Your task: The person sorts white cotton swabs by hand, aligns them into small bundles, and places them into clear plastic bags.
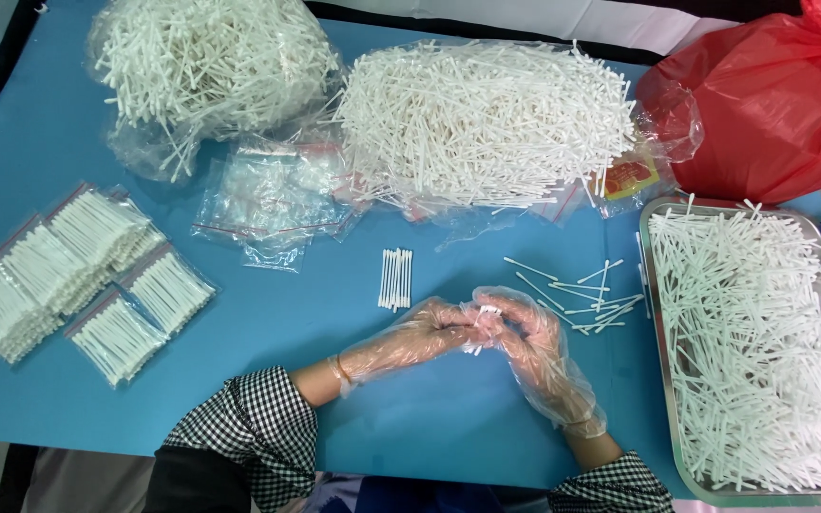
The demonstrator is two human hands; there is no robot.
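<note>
A small bunch of thin white cotton swabs [483,319] sits between both our hands at the middle of the blue desk [268,323], its long axis slanting from upper right down to lower left, with one end of the sticks poking up near the thumbs and the other showing just below the fingers. Our left hand [410,337], in a clear plastic glove, closes its grip on the bunch from the left, and our right hand [534,342], gloved the same way, clasps it from the right, so both grips are grasping the swabs. Just above the hands a neat row of swabs [395,278] lies upright on the desk, long axis pointing away from us. To the right, loose swabs [582,294] lie scattered at mixed angles beside a metal tray [659,380] heaped with more. Filled clear packets [78,275] lie well to the left.
</note>
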